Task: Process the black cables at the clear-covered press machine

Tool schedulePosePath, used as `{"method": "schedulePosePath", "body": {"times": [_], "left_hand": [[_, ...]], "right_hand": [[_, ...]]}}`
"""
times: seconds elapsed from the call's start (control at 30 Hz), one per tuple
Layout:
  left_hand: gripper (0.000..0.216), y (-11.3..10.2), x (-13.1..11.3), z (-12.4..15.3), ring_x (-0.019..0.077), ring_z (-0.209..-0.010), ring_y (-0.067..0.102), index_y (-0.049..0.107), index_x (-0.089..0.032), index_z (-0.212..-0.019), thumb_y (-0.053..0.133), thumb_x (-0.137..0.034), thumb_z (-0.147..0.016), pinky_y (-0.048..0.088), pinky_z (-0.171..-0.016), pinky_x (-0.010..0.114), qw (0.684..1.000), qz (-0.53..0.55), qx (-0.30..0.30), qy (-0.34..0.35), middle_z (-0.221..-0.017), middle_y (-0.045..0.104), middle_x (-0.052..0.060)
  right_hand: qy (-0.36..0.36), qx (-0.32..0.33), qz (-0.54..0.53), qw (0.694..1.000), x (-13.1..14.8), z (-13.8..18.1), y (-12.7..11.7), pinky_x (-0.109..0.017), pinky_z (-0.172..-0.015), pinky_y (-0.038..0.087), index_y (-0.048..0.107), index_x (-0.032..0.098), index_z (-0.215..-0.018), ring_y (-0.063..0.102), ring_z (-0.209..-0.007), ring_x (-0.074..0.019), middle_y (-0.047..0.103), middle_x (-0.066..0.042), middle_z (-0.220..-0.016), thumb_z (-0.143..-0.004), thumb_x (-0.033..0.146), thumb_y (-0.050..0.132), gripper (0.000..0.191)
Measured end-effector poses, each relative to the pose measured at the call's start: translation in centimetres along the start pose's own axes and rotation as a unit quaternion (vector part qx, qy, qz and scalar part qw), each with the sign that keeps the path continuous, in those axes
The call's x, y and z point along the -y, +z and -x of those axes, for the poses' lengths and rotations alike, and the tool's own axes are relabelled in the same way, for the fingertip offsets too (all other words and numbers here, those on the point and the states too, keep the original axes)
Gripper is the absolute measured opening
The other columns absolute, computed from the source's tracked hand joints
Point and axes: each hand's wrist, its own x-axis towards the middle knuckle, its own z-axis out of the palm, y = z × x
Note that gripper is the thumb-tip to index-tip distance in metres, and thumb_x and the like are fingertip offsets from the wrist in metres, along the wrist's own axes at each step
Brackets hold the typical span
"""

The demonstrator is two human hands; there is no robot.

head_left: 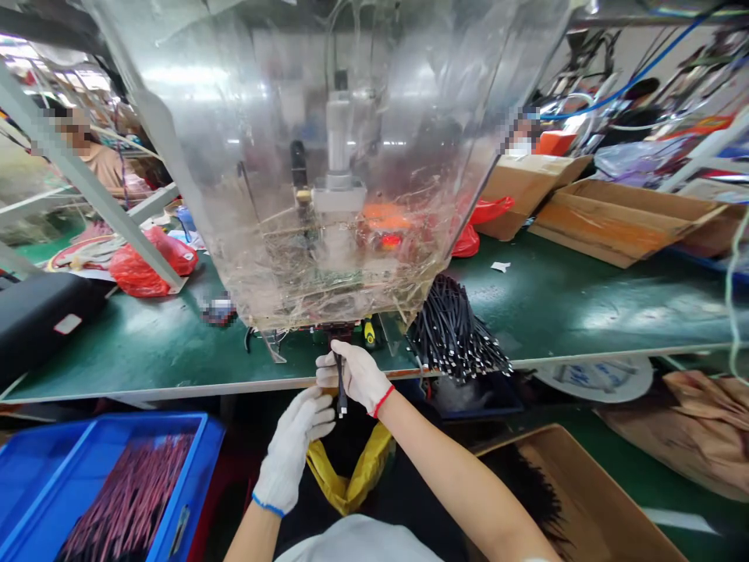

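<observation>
My right hand [358, 376], in a white glove with a red cuff, pinches a short black cable [340, 386] at the front edge of the bench. The cable hangs down, its silvery metal tip at the lower end. Just below and to the left is my left hand [292, 446], gloved in white with a blue cuff. Its fingers are loosely bent and apart beside the cable's tip, holding nothing that I can see. Right above my hands stands a machine [339, 187] behind a scuffed clear plastic guard [234, 156].
A pile of black cables [459, 332] lies right of the guard, near a yellow-black tool [369, 333]. At lower left, a blue tray [204, 445] holds reddish cables. Cardboard boxes [620, 222] stand at back right; another carton [608, 499] sits lower right. A yellow bag [351, 488] hangs below.
</observation>
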Motion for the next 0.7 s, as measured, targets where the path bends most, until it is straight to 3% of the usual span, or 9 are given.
{"method": "schedulePosePath", "body": {"times": [0.1,0.2,0.27,0.33,0.47,0.57,0.7], "left_hand": [[0.056,1.2,-0.9,-1.1,0.0291,-0.101,0.064,0.054,-0.016,-0.127,0.06,-0.048,-0.08,0.05,-0.089,0.045,0.999,0.044,0.025,0.005,-0.122,0.063,0.018],[0.051,2.2,-1.1,-1.8,0.0291,-0.103,0.063,0.056,-0.014,-0.123,0.056,-0.046,-0.084,0.05,-0.088,0.044,0.998,0.038,0.056,-0.018,-0.116,0.066,0.018],[0.052,2.8,-1.0,-2.1,0.0293,-0.098,0.065,0.057,-0.012,-0.12,0.06,-0.046,-0.081,0.051,-0.087,0.045,0.997,0.013,0.063,-0.034,-0.109,0.068,0.018],[0.05,3.4,-1.0,-2.3,0.0271,-0.09,0.067,0.059,-0.012,-0.116,0.063,-0.045,-0.079,0.052,-0.085,0.044,0.998,-0.034,0.057,-0.023,-0.098,0.071,0.015],[0.042,4.6,-1.1,-2.5,0.0169,-0.075,0.064,0.063,-0.014,-0.108,0.066,-0.043,-0.077,0.052,-0.077,0.03,0.986,-0.15,0.063,0.026,-0.075,0.069,0.004],[0.051,5.4,-1.2,-2.6,0.0183,-0.07,0.064,0.062,-0.012,-0.109,0.068,-0.047,-0.073,0.053,-0.075,0.031,0.984,-0.174,0.043,-0.005,-0.067,0.068,0.003],[0.054,5.8,-0.6,-2.4,0.023,-0.066,0.066,0.061,-0.011,-0.104,0.069,-0.052,-0.07,0.055,-0.073,0.039,0.99,-0.14,0.011,-0.018,-0.056,0.063,0.001]], "right_hand": [[-0.017,0.057,0.142,0.988,-0.6,2.5,-1.8,-0.023,-0.047,0.051,0.061,0.013,-0.073,0.061,-0.049,-0.0123,0.069,-0.006,-0.07,-0.082,0.042,0.054,0.032],[-0.003,0.107,0.326,0.939,-0.9,6.3,-4.8,-0.018,-0.043,0.047,0.065,0.015,-0.085,0.058,-0.045,-0.0087,0.07,-0.004,-0.074,-0.08,0.043,0.057,0.029],[0.017,0.089,0.407,0.909,-0.1,8.8,-7.3,-0.018,-0.042,0.047,0.066,0.017,-0.088,0.058,-0.045,-0.0086,0.071,-0.004,-0.078,-0.081,0.042,0.055,0.029],[-0.005,0.016,0.449,0.893,2.0,10.7,-9.8,-0.017,-0.04,0.045,0.065,0.017,-0.089,0.058,-0.045,-0.0084,0.07,-0.003,-0.078,-0.081,0.042,0.053,0.029],[-0.12,-0.194,0.478,0.848,8.9,12.4,-15.1,-0.015,-0.037,0.036,0.063,0.017,-0.09,0.053,-0.044,-0.0067,0.066,-0.002,-0.07,-0.084,0.042,0.048,0.03],[-0.183,-0.304,0.509,0.784,13.7,11.8,-17.6,-0.018,-0.043,0.036,0.064,0.017,-0.092,0.055,-0.048,-0.008,0.066,-0.002,-0.072,-0.085,0.042,0.047,0.031],[-0.167,-0.346,0.638,0.667,16.8,8.8,-18.0,-0.026,-0.062,0.043,0.067,0.019,-0.096,0.064,-0.069,-0.0167,0.069,-0.006,-0.084,-0.083,0.048,0.05,0.036]]}}
